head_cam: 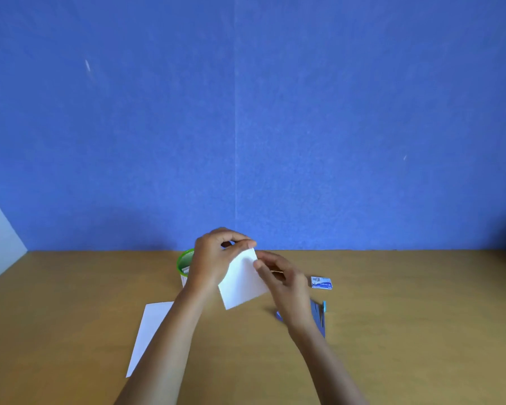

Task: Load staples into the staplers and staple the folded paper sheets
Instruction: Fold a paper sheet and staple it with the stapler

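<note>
While I hold the folded paper above the desk, my left hand pinches its far top corner between thumb and fingertips, so that grip is pressed together on the sheet. My right hand pinches the right edge of the same sheet just below that corner, thumb on the near face. The paper hangs tilted, its lower corner pointing down toward the desk and clear of it.

A dark blue stapler lies on the desk under my right wrist, mostly hidden by the forearm. A small blue-and-white staple box lies flat to the right of my right hand, apart from the stapler. A green-rimmed cup stands at the far side of the desk behind my left hand. A flat white sheet lies on the near left, partly covered by my left forearm. A blue wall rises behind the desk.
</note>
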A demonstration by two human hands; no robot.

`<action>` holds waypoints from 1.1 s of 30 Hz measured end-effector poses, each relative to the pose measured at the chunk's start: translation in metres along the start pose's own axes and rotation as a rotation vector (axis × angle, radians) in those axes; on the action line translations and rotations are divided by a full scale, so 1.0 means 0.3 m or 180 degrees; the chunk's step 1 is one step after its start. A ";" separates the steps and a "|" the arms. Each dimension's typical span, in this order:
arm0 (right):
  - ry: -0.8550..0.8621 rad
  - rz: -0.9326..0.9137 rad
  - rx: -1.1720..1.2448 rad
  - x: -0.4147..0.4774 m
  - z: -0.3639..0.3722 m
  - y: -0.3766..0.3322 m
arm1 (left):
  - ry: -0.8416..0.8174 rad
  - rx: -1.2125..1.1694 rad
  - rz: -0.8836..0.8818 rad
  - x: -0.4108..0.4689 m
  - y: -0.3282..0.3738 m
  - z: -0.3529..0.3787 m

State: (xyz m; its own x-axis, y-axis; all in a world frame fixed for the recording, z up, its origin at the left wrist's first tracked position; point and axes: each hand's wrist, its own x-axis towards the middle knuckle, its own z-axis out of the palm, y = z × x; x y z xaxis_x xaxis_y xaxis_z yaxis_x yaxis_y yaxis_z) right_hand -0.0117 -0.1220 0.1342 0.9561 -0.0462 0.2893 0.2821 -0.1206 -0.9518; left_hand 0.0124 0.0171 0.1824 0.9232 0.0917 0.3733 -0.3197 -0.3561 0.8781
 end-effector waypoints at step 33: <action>0.0817 0.1279 0.2041 0.024 0.008 0.062 | 0.0373 -0.1236 -0.0920 -0.114 -0.105 0.101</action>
State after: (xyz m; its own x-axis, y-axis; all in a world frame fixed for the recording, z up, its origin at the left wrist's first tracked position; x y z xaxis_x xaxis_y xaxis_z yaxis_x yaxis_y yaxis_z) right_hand 0.0006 -0.1223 0.1182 0.9682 -0.2014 -0.1482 -0.0153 0.5439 -0.8390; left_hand -0.0027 -0.0031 0.1329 0.9627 0.2474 0.1096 -0.1306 0.0700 0.9890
